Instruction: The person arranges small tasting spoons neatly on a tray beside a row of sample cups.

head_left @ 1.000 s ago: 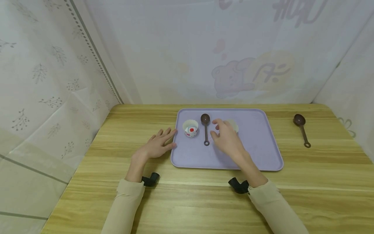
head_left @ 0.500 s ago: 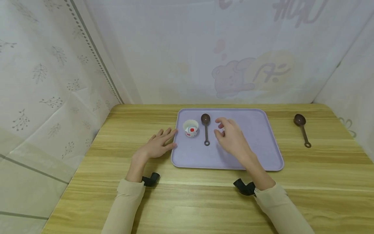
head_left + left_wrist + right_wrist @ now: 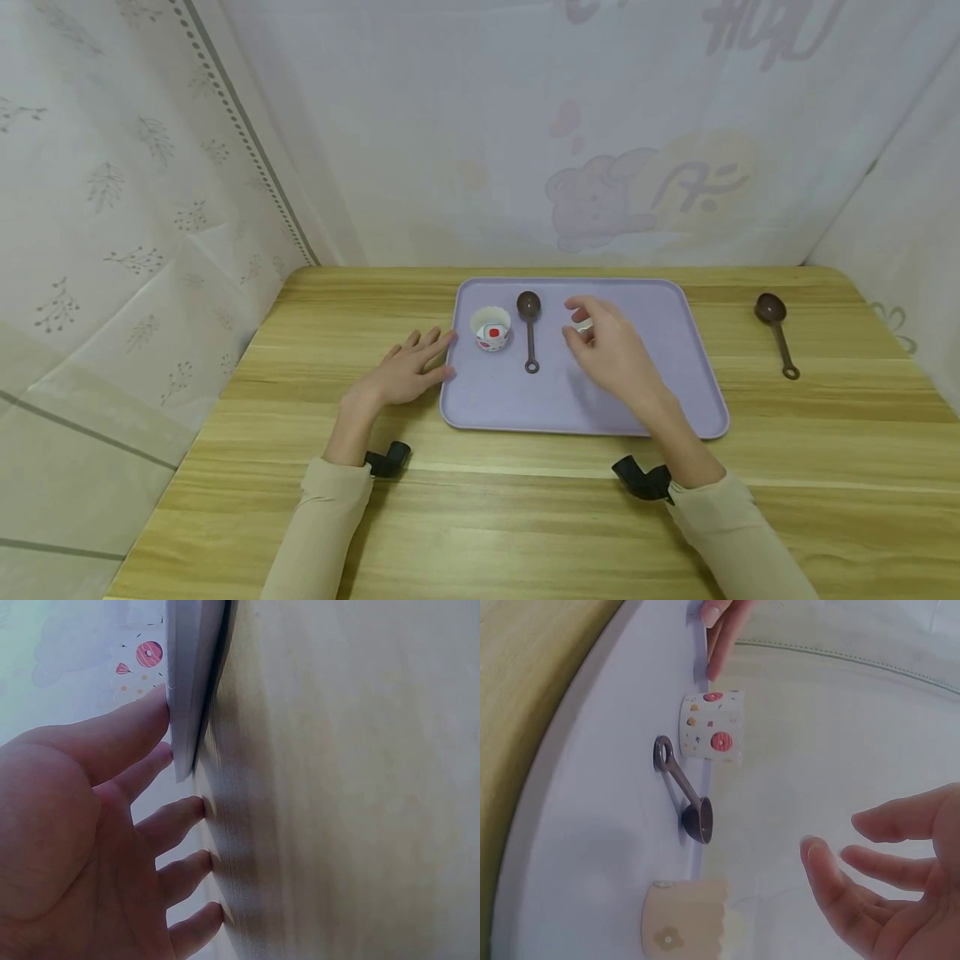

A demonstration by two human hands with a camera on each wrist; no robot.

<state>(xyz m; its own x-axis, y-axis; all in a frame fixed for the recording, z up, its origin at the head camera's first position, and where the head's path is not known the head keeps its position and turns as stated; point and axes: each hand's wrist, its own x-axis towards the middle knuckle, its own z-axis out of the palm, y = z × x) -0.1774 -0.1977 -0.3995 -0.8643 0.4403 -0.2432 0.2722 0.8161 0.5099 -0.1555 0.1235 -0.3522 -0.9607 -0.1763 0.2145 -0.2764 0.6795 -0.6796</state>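
My left hand (image 3: 401,372) lies with fingers spread at the left rim of a lilac tray (image 3: 510,404); in the left wrist view its thumb (image 3: 131,735) touches the tray's edge. Above the tray's middle hovers my right hand (image 3: 618,354), fingers loosely bent, nothing between them. A white patterned paper baking cup (image 3: 491,330) stands on the tray at left. Beside it lies a brown measuring spoon (image 3: 529,307), bowl toward the back. A beige baking cup (image 3: 682,919) with a flower print stands below the right hand, mostly hidden by it in the head view.
A second brown measuring spoon (image 3: 771,310) lies on the wooden table (image 3: 480,517), right of the tray. Printed curtains (image 3: 420,150) hang behind and at both sides. A black wrist mount (image 3: 642,479) sits at the right cuff, another at the left.
My right hand has drawn back to the right, away from the measuring spoon on the tray, and now covers most of the beige cup. The left hand has stayed in place.
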